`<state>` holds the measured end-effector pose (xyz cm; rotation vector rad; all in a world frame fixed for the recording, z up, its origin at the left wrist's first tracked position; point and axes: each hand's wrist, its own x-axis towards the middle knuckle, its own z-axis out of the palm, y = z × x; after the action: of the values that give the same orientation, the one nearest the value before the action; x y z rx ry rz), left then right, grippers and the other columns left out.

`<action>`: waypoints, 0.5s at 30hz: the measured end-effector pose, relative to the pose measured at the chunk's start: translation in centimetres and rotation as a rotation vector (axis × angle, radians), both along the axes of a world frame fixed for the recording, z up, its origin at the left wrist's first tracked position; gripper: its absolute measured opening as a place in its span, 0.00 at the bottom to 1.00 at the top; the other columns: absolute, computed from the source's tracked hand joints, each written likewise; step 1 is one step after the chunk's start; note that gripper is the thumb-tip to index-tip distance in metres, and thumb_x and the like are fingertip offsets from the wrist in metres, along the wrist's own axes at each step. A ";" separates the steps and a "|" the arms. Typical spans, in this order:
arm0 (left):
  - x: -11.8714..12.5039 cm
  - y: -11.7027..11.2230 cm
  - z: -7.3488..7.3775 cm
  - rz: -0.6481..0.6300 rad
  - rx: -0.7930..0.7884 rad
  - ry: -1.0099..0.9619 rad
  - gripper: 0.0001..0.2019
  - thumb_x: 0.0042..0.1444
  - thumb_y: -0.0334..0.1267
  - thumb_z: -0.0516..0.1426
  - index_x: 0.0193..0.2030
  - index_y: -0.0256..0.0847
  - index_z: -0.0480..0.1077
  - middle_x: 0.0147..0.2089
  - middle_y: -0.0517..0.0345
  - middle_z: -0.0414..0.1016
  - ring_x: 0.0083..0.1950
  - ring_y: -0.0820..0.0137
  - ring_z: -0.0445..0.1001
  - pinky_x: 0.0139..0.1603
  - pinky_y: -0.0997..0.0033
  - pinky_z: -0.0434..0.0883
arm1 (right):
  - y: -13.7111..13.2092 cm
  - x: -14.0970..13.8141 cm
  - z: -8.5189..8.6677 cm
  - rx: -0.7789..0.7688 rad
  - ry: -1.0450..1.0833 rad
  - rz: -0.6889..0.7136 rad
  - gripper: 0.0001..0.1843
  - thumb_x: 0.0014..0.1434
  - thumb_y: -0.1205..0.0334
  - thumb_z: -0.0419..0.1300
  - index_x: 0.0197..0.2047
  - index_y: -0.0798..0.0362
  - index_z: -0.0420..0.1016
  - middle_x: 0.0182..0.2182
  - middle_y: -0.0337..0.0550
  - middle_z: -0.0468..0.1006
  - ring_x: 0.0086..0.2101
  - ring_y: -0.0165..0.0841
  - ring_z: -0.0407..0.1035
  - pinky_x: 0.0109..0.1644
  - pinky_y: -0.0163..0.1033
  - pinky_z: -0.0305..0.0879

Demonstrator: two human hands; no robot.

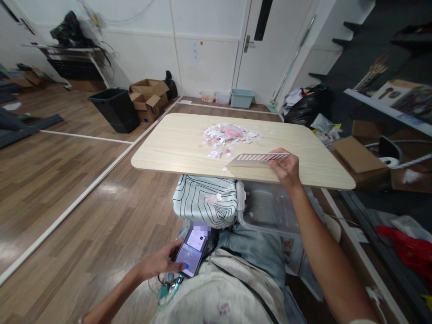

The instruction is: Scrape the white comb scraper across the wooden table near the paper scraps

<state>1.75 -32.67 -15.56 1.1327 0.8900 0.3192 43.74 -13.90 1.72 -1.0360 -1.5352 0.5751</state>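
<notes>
My left hand (171, 259) is closed around a smartphone (193, 252) with a lit screen, low over my lap. Above the table's near edge, my right hand (284, 167) grips a thin white slotted board (251, 159), which leans with its lower edge by the tabletop. A row of slanted slots runs along its upper part. Beyond it on the pale wooden table (165, 148) lies a heap of small white and pink paper pieces (229, 132). A few loose bits lie between the heap and the board.
Under the near edge are a stool with a black-lined cover (202, 202) and a clear plastic bin (270, 207). A black waste bin (116, 112) and open cardboard boxes (148, 96) stand back left. At right are another cardboard box (359, 155) and a black bag (308, 105).
</notes>
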 end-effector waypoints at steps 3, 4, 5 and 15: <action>-0.1 0.0 -0.2 0.003 0.001 -0.004 0.35 0.51 0.46 0.72 0.65 0.40 0.72 0.56 0.48 0.83 0.58 0.51 0.77 0.67 0.51 0.70 | -0.1 0.1 0.1 0.009 -0.003 0.028 0.11 0.50 0.55 0.72 0.32 0.49 0.76 0.28 0.42 0.78 0.33 0.38 0.75 0.44 0.45 0.75; -0.1 0.0 -0.3 -0.001 0.002 -0.005 0.35 0.52 0.46 0.72 0.66 0.41 0.72 0.56 0.48 0.83 0.57 0.51 0.77 0.67 0.51 0.70 | -0.1 0.1 0.1 0.008 -0.006 0.033 0.11 0.50 0.54 0.72 0.32 0.49 0.76 0.29 0.42 0.79 0.33 0.38 0.75 0.43 0.45 0.75; -0.2 0.0 -0.5 -0.005 0.007 -0.002 0.35 0.52 0.46 0.72 0.66 0.41 0.72 0.56 0.48 0.83 0.57 0.51 0.77 0.67 0.51 0.70 | -0.1 0.1 0.1 0.006 -0.008 0.033 0.12 0.50 0.54 0.72 0.33 0.49 0.77 0.29 0.42 0.79 0.33 0.38 0.75 0.43 0.45 0.75; -0.5 -0.3 -0.9 0.006 0.010 -0.003 0.35 0.52 0.45 0.72 0.67 0.45 0.71 0.58 0.50 0.81 0.58 0.51 0.77 0.69 0.49 0.68 | -0.3 0.0 0.3 0.015 -0.010 0.034 0.10 0.50 0.55 0.72 0.32 0.48 0.78 0.30 0.43 0.82 0.33 0.39 0.77 0.41 0.44 0.75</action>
<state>1.29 -32.94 -16.41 1.1385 0.8906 0.3302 43.75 -14.25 2.00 -1.0042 -1.5663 0.5818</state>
